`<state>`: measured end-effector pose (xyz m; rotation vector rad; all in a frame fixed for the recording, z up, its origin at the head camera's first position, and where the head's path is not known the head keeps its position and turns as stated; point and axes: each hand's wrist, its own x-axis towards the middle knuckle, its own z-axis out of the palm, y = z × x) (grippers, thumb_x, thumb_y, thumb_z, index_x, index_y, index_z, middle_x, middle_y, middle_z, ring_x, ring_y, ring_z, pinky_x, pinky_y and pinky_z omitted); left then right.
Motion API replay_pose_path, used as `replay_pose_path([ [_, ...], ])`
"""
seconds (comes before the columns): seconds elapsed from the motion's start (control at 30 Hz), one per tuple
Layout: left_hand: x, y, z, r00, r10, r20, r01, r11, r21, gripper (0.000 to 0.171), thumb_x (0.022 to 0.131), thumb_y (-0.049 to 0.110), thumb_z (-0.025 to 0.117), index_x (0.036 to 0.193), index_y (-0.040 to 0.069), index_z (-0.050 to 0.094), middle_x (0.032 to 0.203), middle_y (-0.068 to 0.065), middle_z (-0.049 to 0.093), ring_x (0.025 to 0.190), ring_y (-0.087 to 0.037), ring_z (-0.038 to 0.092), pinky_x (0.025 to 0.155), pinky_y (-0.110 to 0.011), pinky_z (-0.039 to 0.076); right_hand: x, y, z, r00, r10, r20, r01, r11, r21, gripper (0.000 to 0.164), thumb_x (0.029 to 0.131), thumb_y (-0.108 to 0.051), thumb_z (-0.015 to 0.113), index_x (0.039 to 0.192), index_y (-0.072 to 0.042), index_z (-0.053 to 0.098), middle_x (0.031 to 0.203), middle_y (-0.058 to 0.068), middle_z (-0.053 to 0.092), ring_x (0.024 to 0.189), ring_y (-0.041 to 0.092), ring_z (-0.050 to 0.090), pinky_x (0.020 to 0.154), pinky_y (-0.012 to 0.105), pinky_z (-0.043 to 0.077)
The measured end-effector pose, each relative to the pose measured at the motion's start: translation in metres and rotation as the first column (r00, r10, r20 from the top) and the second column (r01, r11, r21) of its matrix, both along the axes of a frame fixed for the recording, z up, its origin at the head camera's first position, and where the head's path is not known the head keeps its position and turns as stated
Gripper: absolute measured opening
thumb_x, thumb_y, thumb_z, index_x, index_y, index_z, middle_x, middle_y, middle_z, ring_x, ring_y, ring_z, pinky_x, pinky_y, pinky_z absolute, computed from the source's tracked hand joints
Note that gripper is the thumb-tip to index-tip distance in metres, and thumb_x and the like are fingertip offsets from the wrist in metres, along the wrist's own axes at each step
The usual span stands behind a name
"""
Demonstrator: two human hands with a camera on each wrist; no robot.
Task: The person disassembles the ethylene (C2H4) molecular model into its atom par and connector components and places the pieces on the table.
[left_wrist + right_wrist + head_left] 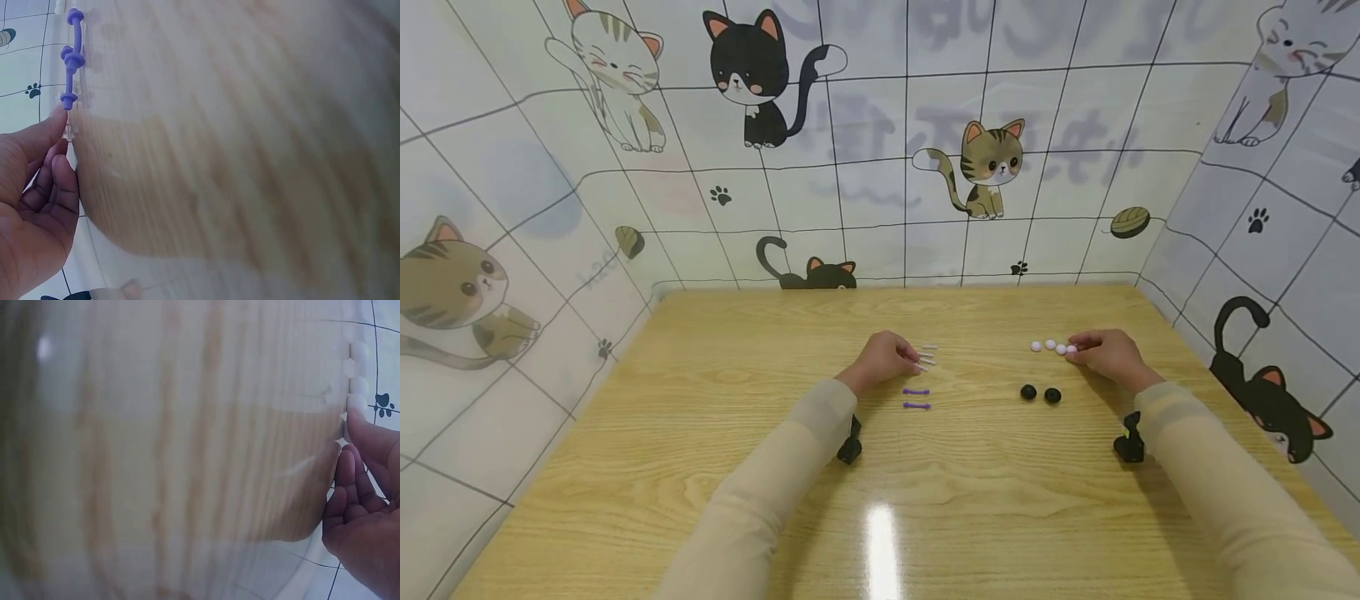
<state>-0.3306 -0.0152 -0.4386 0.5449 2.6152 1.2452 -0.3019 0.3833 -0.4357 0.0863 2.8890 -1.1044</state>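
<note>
My left hand point(886, 357) is at the middle of the table, thumb and forefinger pinching the end of the nearest thin white stick point(923, 367). Several similar white sticks point(929, 347) lie just beyond it. Closer to me are two purple rods point(916, 392) with knobbed ends, which also show above the thumb in the left wrist view. Over on the right, my right hand point(1108, 354) pinches the end piece of a short row of small white round pieces point(1050, 344). Two black round pieces point(1028, 392) lie in front of that row.
A light wooden table point(1000, 500) carries everything. Behind it and along both sides hangs a white sheet point(880, 192) with a grid and cartoon cats. Small black devices point(1129, 442) are strapped at both wrists.
</note>
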Motion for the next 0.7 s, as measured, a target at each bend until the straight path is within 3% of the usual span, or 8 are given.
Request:
replay_pose_path([
  [0.2,-0.002,-0.008,0.003,1.0,0.009,0.02,-0.009,1.0,0.014,0.013,0.081,0.014,0.081,0.091,0.007,0.076,0.088,0.003,0.069,0.079,-0.013,0.058,0.065,-0.024,0.048,-0.002,0.002,0.004,1.0,0.012,0.01,-0.012,1.0,0.009,0.054,0.092,-0.029,0.068,0.13,0.007,0.055,0.12,0.026,0.056,0.106,0.039,0.051,0.086,0.048,0.044],
  [0.4,-0.005,-0.025,0.014,1.0,0.006,-0.017,-0.007,0.999,-0.038,0.018,0.084,0.016,0.079,0.098,0.005,0.075,0.092,-0.001,0.068,0.085,-0.016,0.06,0.073,-0.029,0.05,-0.008,0.002,0.013,0.999,0.019,-0.028,-0.019,1.0,-0.01,0.052,0.094,-0.028,0.067,0.131,0.006,0.055,0.122,0.026,0.055,0.11,0.04,0.051,0.088,0.049,0.044],
  [0.7,-0.002,-0.054,0.029,0.995,0.035,-0.089,-0.042,0.997,-0.072,0.037,0.088,0.029,0.075,0.115,0.004,0.071,0.109,-0.005,0.066,0.098,-0.022,0.06,0.082,-0.037,0.051,0.004,-0.045,0.044,0.988,0.075,-0.135,-0.072,0.997,0.03,0.056,0.097,-0.038,0.061,0.132,0.006,0.054,0.125,0.028,0.056,0.113,0.041,0.053,0.089,0.053,0.045],
])
